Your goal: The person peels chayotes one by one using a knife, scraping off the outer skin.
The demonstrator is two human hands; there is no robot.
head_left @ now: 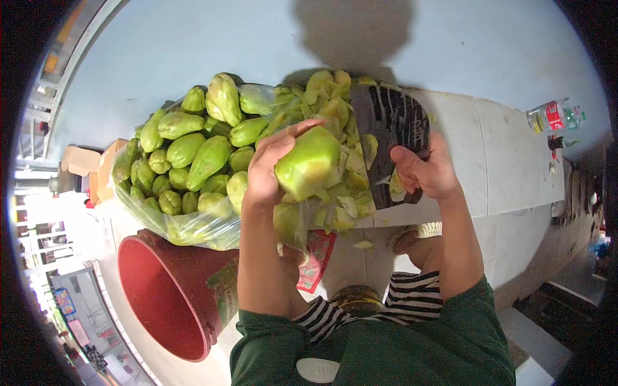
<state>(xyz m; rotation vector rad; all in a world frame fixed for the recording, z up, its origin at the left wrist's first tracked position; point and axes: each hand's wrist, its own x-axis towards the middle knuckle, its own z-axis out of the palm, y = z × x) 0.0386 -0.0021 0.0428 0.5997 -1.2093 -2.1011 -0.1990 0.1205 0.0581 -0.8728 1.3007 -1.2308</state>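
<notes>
My left hand [267,164] is wrapped round a pale green, peeled-looking chayote [309,162], held above a heap of cut peels and pieces [347,202]. To the right, my right hand [428,168] grips a broad dark cleaver [389,128], its thumb pressed near the handle end. The wide blade stands to the right of the chayote, apart from it, and has wet streaks. Left of my left hand, a clear plastic bag [187,226] holds several whole green chayotes [209,161]. The handle is mostly hidden by my fingers.
A red bucket [154,299] stands below the bag, beside my left forearm. A plastic bottle with a red label [555,116] lies at the far right of the tiled ledge [508,154]. A cardboard box [108,170] is at the left. Behind the ledge rises a pale wall [463,38].
</notes>
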